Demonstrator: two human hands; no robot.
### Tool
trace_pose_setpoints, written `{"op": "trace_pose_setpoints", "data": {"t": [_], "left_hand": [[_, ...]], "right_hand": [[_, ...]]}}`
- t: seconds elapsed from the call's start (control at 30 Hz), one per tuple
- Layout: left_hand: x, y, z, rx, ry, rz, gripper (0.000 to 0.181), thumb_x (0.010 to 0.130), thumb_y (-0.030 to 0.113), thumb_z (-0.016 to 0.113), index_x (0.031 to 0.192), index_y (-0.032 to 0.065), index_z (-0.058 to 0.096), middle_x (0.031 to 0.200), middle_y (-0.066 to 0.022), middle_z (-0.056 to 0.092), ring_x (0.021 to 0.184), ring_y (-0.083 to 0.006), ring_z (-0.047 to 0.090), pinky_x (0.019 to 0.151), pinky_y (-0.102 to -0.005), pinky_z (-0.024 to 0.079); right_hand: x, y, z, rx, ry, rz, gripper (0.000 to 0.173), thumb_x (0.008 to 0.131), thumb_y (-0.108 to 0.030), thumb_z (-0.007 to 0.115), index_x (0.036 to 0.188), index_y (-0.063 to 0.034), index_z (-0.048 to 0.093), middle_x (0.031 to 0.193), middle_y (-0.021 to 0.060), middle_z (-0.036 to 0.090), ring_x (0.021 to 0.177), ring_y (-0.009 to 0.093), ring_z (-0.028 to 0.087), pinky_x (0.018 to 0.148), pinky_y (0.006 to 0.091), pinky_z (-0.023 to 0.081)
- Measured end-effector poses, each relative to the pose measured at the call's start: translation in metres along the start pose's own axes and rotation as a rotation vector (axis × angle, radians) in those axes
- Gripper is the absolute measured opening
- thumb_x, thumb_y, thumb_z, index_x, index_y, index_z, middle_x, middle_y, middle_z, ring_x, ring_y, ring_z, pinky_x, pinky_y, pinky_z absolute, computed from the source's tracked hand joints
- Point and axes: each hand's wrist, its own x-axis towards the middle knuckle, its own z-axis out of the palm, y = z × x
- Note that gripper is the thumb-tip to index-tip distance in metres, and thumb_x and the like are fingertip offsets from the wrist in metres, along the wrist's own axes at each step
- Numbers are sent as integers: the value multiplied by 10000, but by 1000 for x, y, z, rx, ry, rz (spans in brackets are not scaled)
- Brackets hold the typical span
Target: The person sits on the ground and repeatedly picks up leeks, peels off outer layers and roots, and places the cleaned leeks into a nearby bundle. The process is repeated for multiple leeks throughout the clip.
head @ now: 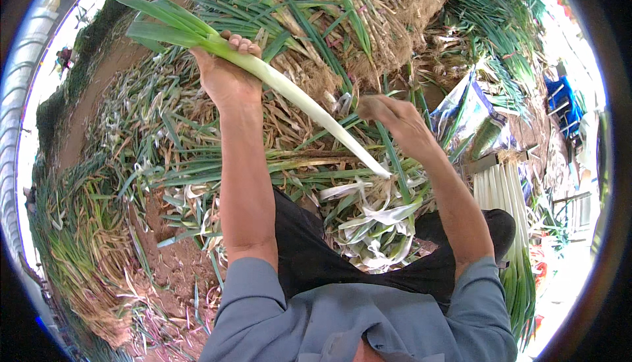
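A long leek-like stalk [301, 100] with a white shank and green leaves lies across my left hand [229, 73], whose fingers wrap it just below the leaves. Its root end slants down to the right, above a heap of pale peeled leaves [382, 218] between my knees. My right hand [395, 120] is to the right of the stalk, apart from it, with the fingers bent together; whether they pinch anything is unclear. A dry, thin leaf end touches or passes behind its fingertips.
Bundles of untrimmed stalks with roots [395, 16] lie ahead. Cleaned white stalks [501, 189] are stacked in a holder at my right, near a printed plastic bag [466, 100]. Leaf scraps [148, 115] cover the ground at left, beside another stalk pile [94, 248].
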Motion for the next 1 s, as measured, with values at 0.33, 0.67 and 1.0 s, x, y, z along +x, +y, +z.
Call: {"op": "trace_pose_setpoints", "data": {"t": [0.33, 0.67, 1.0], "left_hand": [[-15, -44, 33, -93, -97, -55, 498, 998, 505, 716, 1025, 21, 601, 921, -121, 623, 844, -257, 595, 875, -416, 536], [-5, -36, 16, 97, 131, 49, 456, 1010, 489, 703, 1095, 66, 557, 1025, -177, 673, 941, -315, 697, 979, -542, 601], [4, -13, -3, 537, 341, 134, 481, 1037, 393, 703, 1285, 24, 518, 1039, -216, 732, 832, -284, 734, 743, -409, 613]], "right_hand": [[74, -69, 50, 405, 144, -71, 496, 968, -377, 752, 1209, 56, 755, 1030, 112, 789, 988, 162, 689, 912, 338, 535], [31, -9, 37, 1212, 332, -10, 157, 1073, -196, 641, 1090, -40, 648, 945, 86, 692, 805, 217, 683, 822, 413, 567], [-76, 67, -30, 280, 241, 299, 203, 1056, -207, 669, 978, -20, 678, 768, 2, 630, 600, 93, 511, 550, 275, 397]]}}
